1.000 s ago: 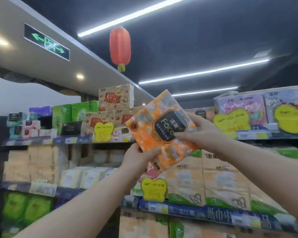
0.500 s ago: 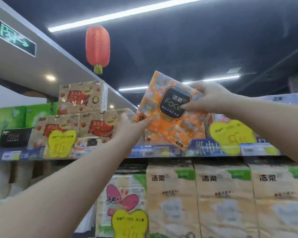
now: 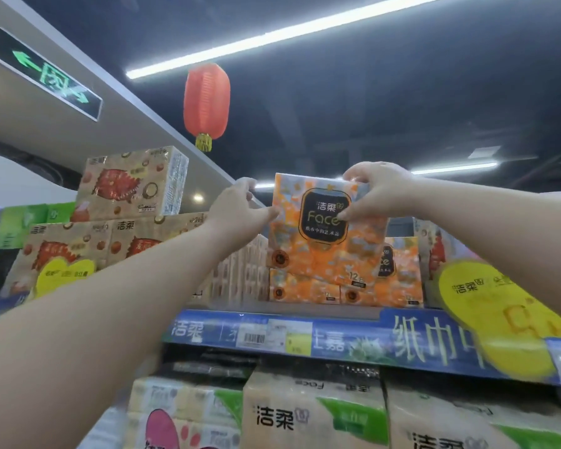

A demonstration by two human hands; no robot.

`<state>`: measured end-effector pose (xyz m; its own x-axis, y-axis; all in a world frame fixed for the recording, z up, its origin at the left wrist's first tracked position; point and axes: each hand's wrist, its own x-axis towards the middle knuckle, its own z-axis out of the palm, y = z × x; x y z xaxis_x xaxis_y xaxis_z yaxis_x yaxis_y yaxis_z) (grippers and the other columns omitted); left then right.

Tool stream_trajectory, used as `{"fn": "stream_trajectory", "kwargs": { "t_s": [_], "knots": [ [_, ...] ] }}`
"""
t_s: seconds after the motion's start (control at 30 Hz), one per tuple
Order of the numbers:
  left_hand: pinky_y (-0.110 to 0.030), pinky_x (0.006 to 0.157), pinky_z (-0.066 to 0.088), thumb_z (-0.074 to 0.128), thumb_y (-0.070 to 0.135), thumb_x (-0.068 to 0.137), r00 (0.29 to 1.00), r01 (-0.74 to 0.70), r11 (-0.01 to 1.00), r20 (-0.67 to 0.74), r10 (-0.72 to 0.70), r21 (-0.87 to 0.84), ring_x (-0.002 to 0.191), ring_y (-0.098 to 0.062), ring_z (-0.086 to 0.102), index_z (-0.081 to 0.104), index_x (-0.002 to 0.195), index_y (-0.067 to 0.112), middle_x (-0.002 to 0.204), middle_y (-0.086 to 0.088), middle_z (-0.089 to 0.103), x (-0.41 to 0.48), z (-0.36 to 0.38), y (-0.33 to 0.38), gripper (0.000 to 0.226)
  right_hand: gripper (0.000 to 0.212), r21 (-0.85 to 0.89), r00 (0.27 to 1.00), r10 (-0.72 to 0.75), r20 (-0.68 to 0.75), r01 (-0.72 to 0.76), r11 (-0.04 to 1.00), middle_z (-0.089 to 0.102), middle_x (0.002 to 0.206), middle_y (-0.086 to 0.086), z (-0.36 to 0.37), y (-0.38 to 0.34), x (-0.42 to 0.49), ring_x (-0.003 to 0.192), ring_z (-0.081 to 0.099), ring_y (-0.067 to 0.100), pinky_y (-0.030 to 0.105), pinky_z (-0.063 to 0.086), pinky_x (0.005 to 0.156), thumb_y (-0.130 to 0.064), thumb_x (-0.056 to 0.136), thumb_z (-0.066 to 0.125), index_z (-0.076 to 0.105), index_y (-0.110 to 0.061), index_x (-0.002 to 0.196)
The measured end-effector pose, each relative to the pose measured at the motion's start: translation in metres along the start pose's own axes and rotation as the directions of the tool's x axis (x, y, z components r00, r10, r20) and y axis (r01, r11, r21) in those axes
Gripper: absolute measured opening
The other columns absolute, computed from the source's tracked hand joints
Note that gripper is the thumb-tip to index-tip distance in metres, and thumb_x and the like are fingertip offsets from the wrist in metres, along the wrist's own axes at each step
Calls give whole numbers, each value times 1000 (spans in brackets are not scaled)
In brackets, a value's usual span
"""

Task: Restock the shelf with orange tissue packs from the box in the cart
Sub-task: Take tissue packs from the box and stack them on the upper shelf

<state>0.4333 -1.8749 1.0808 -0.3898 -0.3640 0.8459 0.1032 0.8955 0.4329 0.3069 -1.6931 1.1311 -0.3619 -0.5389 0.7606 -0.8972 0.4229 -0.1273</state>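
Shelf [image 3: 337, 343], right hand [image 3: 381, 192] gripping orange pack [image 3: 311, 254]

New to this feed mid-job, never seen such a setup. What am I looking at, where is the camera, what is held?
No machine here: these are a person's bare arms. The one picture comes from a camera worn on the head, tilted up at a shop's top shelf. The left hand and right hand grip the upper corners of an orange tissue pack, upright over stacked orange packs on that shelf; whether it rests on them is unclear. Brown tissue packs stand to the left, a yellow price tag sits at the right, a red lantern hangs from the ceiling.
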Motion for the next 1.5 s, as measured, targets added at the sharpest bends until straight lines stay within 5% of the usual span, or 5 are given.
{"fn": "stream_trajectory", "kwargs": {
  "t_s": [0.27,0.43,0.67,1.3,1.5],
  "knots": [
    [-46,106,35,53,55,87,997,-46,756,74,-3,653,130,-27,44,46,135,20,141,-4,47,42,-8,-46,60,62,-43,993,62,105,-58,997,51,128,0,40,22,34,109,54,21,31,48,84,-34,73,79,53,-23,127],
    [-42,103,38,50,58,87,996,-66,783,83,19,618,123,-22,49,56,124,21,131,1,56,62,-16,-65,52,63,-101,988,86,129,-73,992,51,130,1,68,26,59,116,51,21,31,46,88,-33,74,79,52,-22,130],
    [-29,69,49,51,61,85,985,-143,832,158,68,537,87,-15,61,63,72,33,87,7,69,72,-14,-83,33,71,-161,962,185,199,-154,975,48,135,1,101,39,87,117,52,23,37,50,93,-35,75,77,46,-22,137],
    [-28,76,43,53,45,88,985,-172,800,111,132,575,95,-17,54,71,97,31,105,7,67,76,-11,-89,24,69,-260,905,215,368,-122,958,55,128,-3,141,42,115,101,52,14,27,43,83,-31,77,77,44,-24,136],
    [-28,74,41,54,49,87,983,-181,790,119,138,586,91,-13,49,70,99,31,106,9,65,76,-11,-89,27,66,-316,923,214,321,-108,942,56,128,0,146,37,116,115,53,20,29,44,89,-34,76,77,47,-20,133]
  ]
}}
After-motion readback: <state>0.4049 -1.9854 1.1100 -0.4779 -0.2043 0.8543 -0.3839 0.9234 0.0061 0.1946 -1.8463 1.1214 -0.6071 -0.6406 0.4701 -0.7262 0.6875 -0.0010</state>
